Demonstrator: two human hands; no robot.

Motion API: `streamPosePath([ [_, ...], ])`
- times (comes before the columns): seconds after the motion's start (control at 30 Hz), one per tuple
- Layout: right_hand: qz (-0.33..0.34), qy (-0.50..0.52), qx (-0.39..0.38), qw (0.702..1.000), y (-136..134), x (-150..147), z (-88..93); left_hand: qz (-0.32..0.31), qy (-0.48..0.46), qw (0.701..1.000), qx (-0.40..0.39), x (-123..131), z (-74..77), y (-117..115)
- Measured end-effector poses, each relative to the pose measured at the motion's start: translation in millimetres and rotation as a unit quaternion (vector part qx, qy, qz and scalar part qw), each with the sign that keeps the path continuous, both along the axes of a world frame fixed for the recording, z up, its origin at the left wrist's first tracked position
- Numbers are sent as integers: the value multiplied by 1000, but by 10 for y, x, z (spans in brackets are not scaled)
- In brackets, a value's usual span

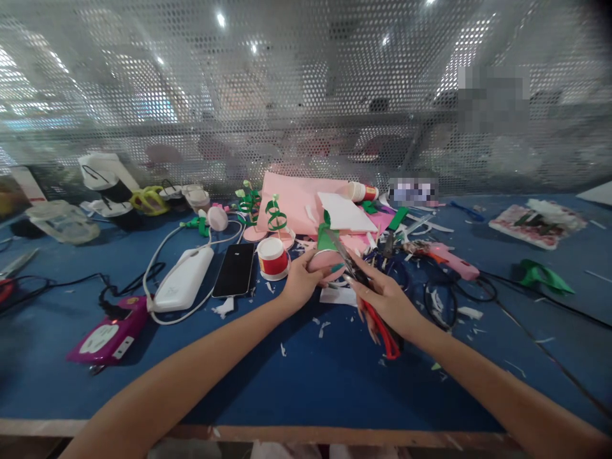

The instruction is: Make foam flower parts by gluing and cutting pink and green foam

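Observation:
My left hand (pixel 302 282) pinches a rounded piece of pink paper (pixel 323 260). Just behind it shows a strip of green paper (pixel 327 238); whether the two are joined I cannot tell. My right hand (pixel 389 301) is wrapped round red-handled scissors (pixel 391 344), their dark blades pointing up and left beside the pink paper. Left of my left hand stands a red and white paper cup (pixel 273 258). Beyond the hands, a white sheet (pixel 345 213) lies over a large pink sheet (pixel 303 194). Curled green paper stems (pixel 276 217) rise from pink discs near the cup.
To the left lie a black phone (pixel 234 271), a white power bank (pixel 184 279) with its cable, and a purple power strip (pixel 109 331). A pink glue gun (pixel 452 260) with a black cord lies right. Paper scraps litter the blue table (pixel 296 395); a perforated metal screen (pixel 287 83) stands behind.

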State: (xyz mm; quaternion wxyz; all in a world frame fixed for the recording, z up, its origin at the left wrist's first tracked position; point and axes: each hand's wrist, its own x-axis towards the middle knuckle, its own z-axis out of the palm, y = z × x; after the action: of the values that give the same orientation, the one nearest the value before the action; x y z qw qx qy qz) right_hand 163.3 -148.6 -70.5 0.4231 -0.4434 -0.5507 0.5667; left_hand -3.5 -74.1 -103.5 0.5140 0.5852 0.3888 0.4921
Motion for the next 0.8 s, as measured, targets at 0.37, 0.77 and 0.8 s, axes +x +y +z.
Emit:
streamPosePath([
  [0.37,-7,28,-46,999,-24,-9,29,3,-2,1000,8,-6,-13,5],
  [0.77,23,57,-53,997,-22,11,42,-30,-3,999,11,-1,68,-34],
  [0.8,23,57,-53,997,-20,12,38,-31,-3,999,10,0,62,-33],
])
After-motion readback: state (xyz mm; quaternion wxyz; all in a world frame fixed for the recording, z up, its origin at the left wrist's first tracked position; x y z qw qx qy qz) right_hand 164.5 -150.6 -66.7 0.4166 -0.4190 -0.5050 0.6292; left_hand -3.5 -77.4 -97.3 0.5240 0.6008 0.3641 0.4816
